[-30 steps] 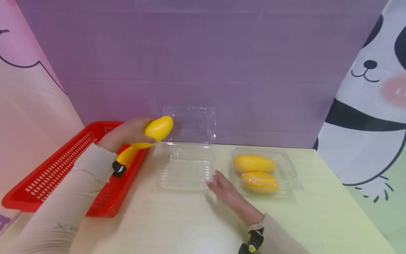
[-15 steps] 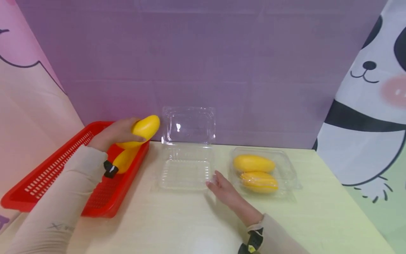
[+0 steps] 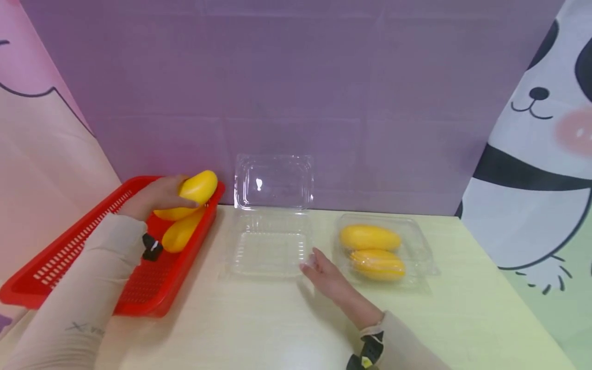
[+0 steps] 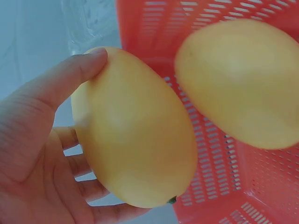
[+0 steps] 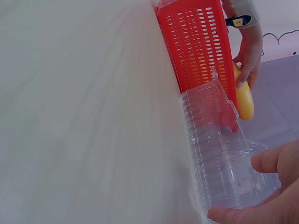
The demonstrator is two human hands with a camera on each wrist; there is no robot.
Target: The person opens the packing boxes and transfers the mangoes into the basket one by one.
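My left hand (image 3: 159, 195) grips a yellow mango (image 3: 200, 187) above the far end of the red basket (image 3: 162, 303). In the left wrist view the thumb lies along one side of this mango (image 4: 135, 135), with the other fingers underneath. A second mango (image 3: 182, 234) lies in the basket just below. My right hand (image 3: 329, 277) touches the near right side of an open clear plastic clamshell container (image 3: 270, 252), whose lid stands up behind. In the right wrist view thumb and finger are spread apart at the container's end (image 5: 224, 172).
Right of my right hand stands another clear container (image 3: 418, 246), holding two mangoes (image 3: 370, 238). A purple backdrop (image 3: 296, 103) rises behind the pale table (image 3: 259, 329). Cartoon-printed sheets flank both sides, with a panda (image 3: 541, 221) on the right.
My left hand has moved left with the mango, from beside the clamshell's lid to over the basket. The mango in the basket shows more fully. My right hand has stayed at the container.
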